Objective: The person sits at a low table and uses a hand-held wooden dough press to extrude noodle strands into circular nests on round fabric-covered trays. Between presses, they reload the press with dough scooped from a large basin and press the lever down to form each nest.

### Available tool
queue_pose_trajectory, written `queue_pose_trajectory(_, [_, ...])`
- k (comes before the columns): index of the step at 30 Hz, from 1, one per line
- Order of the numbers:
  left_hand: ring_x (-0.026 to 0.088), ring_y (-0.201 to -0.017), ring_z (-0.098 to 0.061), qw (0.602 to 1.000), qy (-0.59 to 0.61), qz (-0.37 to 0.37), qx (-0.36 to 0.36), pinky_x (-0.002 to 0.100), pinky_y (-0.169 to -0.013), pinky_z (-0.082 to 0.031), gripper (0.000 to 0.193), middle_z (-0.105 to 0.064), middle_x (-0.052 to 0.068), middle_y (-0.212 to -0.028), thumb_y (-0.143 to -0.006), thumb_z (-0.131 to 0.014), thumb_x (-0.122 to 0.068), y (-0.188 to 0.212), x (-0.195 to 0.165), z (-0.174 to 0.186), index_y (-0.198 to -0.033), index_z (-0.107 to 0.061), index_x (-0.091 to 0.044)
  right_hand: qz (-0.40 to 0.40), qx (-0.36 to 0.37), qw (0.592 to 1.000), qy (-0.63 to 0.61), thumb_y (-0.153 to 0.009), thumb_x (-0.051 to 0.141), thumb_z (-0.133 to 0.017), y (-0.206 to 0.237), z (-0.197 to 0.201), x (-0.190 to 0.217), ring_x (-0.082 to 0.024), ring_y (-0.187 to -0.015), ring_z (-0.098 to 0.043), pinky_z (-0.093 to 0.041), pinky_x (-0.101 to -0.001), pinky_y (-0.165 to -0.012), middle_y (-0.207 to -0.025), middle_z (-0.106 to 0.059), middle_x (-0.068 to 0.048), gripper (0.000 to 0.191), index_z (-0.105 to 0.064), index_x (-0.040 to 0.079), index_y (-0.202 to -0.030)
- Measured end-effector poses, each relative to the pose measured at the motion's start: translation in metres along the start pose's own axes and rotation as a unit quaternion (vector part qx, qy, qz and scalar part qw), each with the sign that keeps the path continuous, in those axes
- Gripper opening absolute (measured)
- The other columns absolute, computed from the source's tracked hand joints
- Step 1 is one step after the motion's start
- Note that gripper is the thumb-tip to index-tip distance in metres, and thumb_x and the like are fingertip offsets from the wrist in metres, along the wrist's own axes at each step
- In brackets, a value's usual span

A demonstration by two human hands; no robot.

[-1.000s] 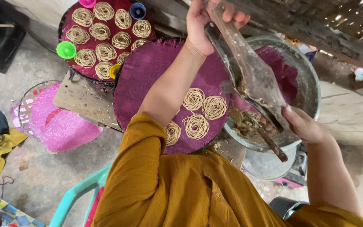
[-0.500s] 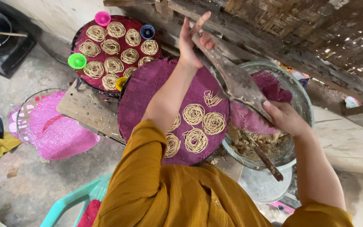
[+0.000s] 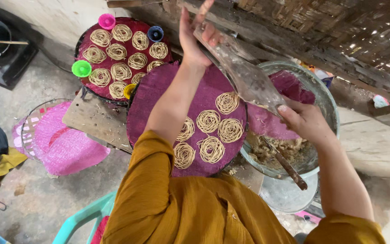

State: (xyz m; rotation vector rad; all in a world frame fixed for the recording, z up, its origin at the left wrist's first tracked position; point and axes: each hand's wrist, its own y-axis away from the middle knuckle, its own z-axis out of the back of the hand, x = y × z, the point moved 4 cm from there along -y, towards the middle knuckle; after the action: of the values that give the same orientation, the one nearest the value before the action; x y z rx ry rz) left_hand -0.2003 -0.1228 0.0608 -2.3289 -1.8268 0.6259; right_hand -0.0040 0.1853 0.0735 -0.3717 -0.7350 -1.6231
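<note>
Above purple tray (image 3: 159,99): piping bag (image 3: 249,83) — left fingers (image 3: 204,34) grip top; right fingers (image 3: 290,113) clench tip.

The left hand (image 3: 194,38) loses a fingertip past the top edge, and the forearm covers part of the purple tray (image 3: 159,99) and two noodle coils. The right hand (image 3: 304,121) hides the spoon's (image 3: 285,165) upper handle, and the clear bag's (image 3: 248,80) contents can't be made out.

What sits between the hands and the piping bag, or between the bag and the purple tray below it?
Nothing visible. The left hand grips the bag's top and the right hand its lower end, both touching it. Below, the near purple tray lies open beside the noodle coils.
</note>
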Motion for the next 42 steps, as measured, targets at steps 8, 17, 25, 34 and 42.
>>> queue_pose_trajectory(8, [0.019,-0.047,-0.043,0.997,-0.052,-0.004,-0.057,0.037,-0.060,-0.042,0.073,-0.038,-0.001,-0.051,-0.104,-0.029,-0.070,0.028,-0.019,0.017,-0.133,-0.063,-0.012,0.053,0.037,0.997,-0.047,-0.101,0.036,-0.062,0.004,-0.044,-0.008,-0.012,-0.067,-0.062,-0.053,-0.0330,-0.063,-0.072,-0.072,-0.009,0.040,-0.075,0.001,-0.115])
queue_pose_trajectory(17, [0.020,-0.051,-0.040,0.995,0.028,0.082,-0.053,0.038,-0.068,-0.040,0.070,-0.036,0.001,-0.053,-0.103,-0.033,-0.068,0.031,0.043,0.031,-0.138,-0.061,-0.013,0.026,0.047,0.995,-0.082,-0.103,0.033,-0.059,0.015,-0.051,-0.064,-0.011,-0.068,-0.058,-0.049,-0.0320,-0.062,-0.073,-0.066,-0.005,0.037,-0.074,0.000,-0.113])
queue_pose_trajectory(25, [0.028,-0.105,-0.065,0.969,-0.139,0.171,-0.108,0.048,-0.099,-0.051,0.079,-0.067,0.011,-0.106,-0.094,-0.028,-0.068,0.026,0.042,0.005,-0.147,-0.051,-0.013,0.068,0.023,0.966,-0.249,-0.105,0.023,-0.054,0.039,-0.041,-0.087,-0.009,-0.074,-0.059,-0.050,-0.0271,-0.065,-0.087,-0.068,-0.004,0.035,-0.067,-0.003,-0.124])
queue_pose_trajectory(34, [0.037,-0.129,-0.046,0.377,-0.895,0.238,0.011,0.046,-0.112,-0.039,0.024,-0.056,0.013,-0.132,-0.083,-0.081,-0.043,0.089,0.035,0.036,-0.096,-0.082,-0.024,0.032,-0.079,0.914,-0.398,-0.111,0.032,-0.049,0.087,-0.047,-0.080,-0.015,-0.068,-0.061,-0.049,-0.0291,-0.061,-0.086,-0.068,-0.009,0.041,-0.064,-0.006,-0.117])
queue_pose_trajectory(42, [0.034,-0.131,-0.046,0.367,-0.902,0.227,0.017,0.045,-0.110,-0.043,0.020,-0.056,0.010,-0.130,-0.081,-0.081,-0.038,0.098,0.038,0.024,-0.092,-0.081,-0.020,0.051,-0.098,0.889,-0.444,-0.108,0.038,-0.051,0.133,-0.053,-0.102,-0.016,-0.066,-0.061,-0.047,-0.0285,-0.058,-0.087,-0.068,-0.012,0.047,-0.063,-0.005,-0.123])
